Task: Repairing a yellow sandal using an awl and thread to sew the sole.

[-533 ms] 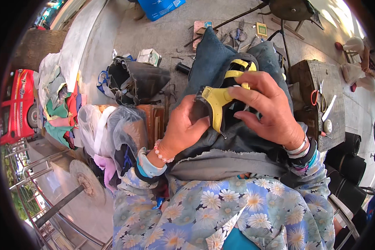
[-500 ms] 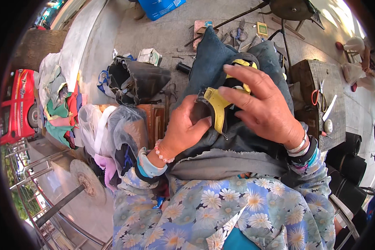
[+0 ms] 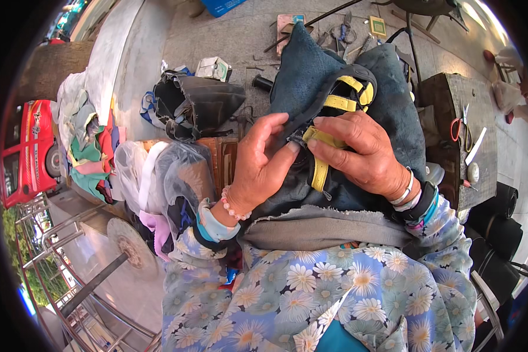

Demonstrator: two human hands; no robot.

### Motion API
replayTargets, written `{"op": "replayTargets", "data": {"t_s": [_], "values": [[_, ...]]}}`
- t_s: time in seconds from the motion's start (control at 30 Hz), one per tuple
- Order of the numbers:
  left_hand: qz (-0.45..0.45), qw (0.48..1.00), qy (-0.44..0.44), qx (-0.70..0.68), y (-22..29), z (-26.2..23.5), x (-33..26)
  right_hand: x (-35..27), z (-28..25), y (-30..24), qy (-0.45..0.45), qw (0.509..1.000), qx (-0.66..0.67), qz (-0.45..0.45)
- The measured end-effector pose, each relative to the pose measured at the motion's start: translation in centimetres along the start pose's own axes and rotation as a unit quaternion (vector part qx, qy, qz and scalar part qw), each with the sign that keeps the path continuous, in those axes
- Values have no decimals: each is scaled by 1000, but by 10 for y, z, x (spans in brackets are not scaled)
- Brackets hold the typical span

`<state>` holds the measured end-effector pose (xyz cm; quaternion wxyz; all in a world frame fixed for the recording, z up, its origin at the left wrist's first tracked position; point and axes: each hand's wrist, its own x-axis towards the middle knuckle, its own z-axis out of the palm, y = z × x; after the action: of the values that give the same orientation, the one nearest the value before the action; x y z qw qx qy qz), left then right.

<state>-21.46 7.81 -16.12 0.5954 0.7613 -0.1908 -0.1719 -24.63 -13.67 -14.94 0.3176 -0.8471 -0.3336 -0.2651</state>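
Black-and-yellow sandal (image 3: 341,103) lies on the dark blue lap cloth (image 3: 296,76), its near end between the fingertips. Long axis runs away from the body, slanting right; rounded far end sits ahead of the right hand (image 3: 365,154), the nearer one. Right hand pinches the yellow rear strap (image 3: 320,175); left hand (image 3: 264,164) grips the dark edge beside it, contact partly hidden.
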Motion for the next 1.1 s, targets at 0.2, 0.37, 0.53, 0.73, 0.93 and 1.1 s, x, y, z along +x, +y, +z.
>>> {"op": "replayTargets", "data": {"t_s": [0.2,0.37,0.53,0.73,0.93,1.1], "values": [[116,979,51,160,9,1,14,-2,-6,3,20,1000,-20,-9],[63,981,30,181,17,-5,27,-3,0,7,12,1000,-17,-5],[-5,986,-45,160,8,-14,36,-2,5,6,15,1000,-3,-5],[-22,996,-42,78,-7,-13,32,1,8,8,25,1000,-4,12],[-137,987,-46,-75,-17,-16,31,14,15,8,46,999,-10,16],[-150,983,-53,-92,-9,-16,31,5,26,11,-32,999,-13,8]]}}
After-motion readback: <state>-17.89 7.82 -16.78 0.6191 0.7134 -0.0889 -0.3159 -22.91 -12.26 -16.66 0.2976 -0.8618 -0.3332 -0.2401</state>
